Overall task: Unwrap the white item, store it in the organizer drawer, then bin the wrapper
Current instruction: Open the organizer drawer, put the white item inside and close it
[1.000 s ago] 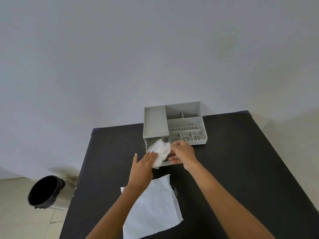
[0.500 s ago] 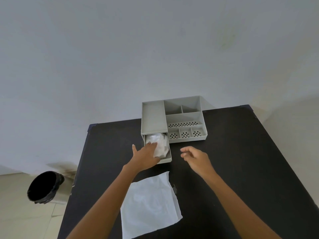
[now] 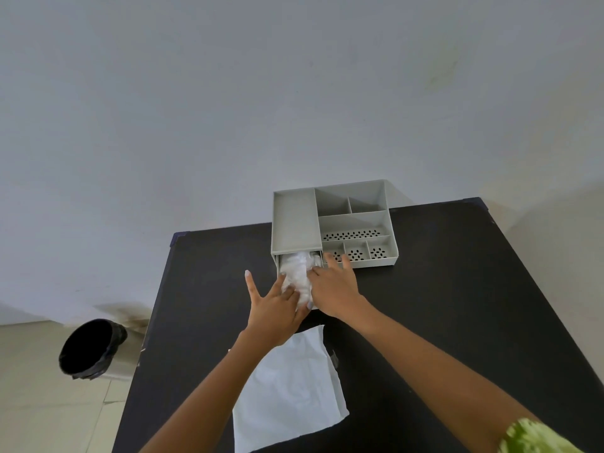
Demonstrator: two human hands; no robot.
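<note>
A grey organizer (image 3: 295, 223) stands at the far edge of the black table (image 3: 457, 305), its lower-left drawer (image 3: 278, 266) pulled out toward me. The crumpled white item (image 3: 299, 271) lies in that drawer. My left hand (image 3: 273, 305) rests on the item's near end with fingers spread. My right hand (image 3: 336, 286) presses flat against the item's right side and the drawer's front, fingers reaching toward the organizer's perforated compartments. The flat white wrapper (image 3: 287, 390) lies on the table just in front of me, under my left forearm.
A black-lined bin (image 3: 90, 349) stands on the tiled floor to the left of the table. A pale wall rises behind the table. The organizer's top compartments (image 3: 351, 204) hold nothing visible.
My right hand, which had drawn back to the right, has come back onto the white item and drawer. My left hand stays on the item, which sits lower in the drawer.
</note>
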